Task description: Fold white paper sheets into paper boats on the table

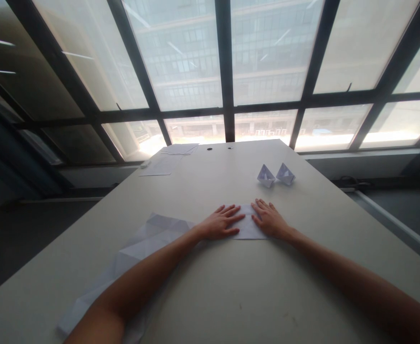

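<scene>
A folded sheet of white paper lies flat on the table in front of me. My left hand rests on its left side with the fingers spread. On the right side of the same paper, my right hand lies flat, fingers apart. The hands cover both side edges, so only the middle strip and the front edge show. Beyond my right hand stand two folded paper pieces, a pointed one and a similar one beside it. A larger creased sheet of paper lies partly under my left forearm.
The white table runs toward a wall of windows with dark frames. Flat paper sheets lie at its far left corner. Near the far edge is a dark round hole. A curtain hangs at left.
</scene>
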Motion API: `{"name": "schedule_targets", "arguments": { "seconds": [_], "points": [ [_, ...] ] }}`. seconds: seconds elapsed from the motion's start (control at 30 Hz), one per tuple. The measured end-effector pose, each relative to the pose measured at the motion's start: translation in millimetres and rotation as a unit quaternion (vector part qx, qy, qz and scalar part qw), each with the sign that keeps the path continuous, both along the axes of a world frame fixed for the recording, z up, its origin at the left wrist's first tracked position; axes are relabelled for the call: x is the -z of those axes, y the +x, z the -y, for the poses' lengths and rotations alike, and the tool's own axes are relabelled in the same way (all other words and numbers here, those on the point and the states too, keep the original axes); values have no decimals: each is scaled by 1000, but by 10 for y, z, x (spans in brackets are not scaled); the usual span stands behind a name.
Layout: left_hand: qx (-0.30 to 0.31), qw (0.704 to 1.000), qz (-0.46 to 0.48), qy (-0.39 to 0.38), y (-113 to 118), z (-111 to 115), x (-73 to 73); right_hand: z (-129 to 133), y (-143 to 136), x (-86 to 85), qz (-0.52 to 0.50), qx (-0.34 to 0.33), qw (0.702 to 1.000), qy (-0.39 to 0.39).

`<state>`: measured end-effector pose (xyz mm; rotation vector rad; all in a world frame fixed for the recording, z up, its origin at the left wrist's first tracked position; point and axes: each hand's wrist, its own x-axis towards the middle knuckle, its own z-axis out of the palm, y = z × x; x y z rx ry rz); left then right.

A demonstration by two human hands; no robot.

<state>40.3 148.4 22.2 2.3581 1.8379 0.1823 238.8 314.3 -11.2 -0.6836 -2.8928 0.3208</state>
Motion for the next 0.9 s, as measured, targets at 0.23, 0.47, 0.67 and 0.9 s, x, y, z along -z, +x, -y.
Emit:
{"name": "schedule_targets", "arguments": {
  "seconds": [0.23,0.47,0.67,0.9],
  "points": [
    [-5,1000,2,11,-6,-4,30,39,50,-67,-14,-82,996,-3],
    [-18,1000,2,10,5,5,10,71,103,-141,-4,-170,985,-7],
    [-52,997,21,62,-8,-38,8,62,46,-97,-2,-105,994,-1],
    [-79,983,53,154,-61,-85,70,-66,41,-24,-8,81,996,41]
  ]
}}
